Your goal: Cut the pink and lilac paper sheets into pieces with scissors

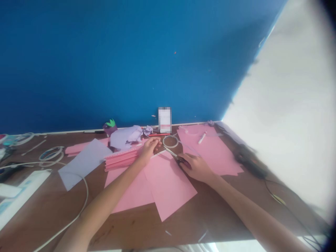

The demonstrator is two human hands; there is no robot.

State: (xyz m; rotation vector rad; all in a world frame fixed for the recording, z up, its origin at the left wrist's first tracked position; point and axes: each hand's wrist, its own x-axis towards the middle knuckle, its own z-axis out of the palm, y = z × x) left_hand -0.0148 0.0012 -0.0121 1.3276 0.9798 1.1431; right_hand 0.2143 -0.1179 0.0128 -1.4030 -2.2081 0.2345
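Observation:
My left hand (149,147) rests with its fingers curled on the end of a folded, pleated pink paper strip (122,159) lying on the brown table (183,220). My right hand (195,167) is closed round the dark handles of scissors (175,155), whose blades point up-left toward the left hand. Both hands lie over loose pink paper sheets (168,185). Whether the blades touch the pleated strip is too blurred to tell.
More pink sheets (212,150) lie at the right with a white pen (202,138). A tape ring (170,141), crumpled lilac paper (127,137), a lilac sheet (84,162), a white cable (78,213) and a power strip (23,189) sit left. A black tool (249,161) lies right.

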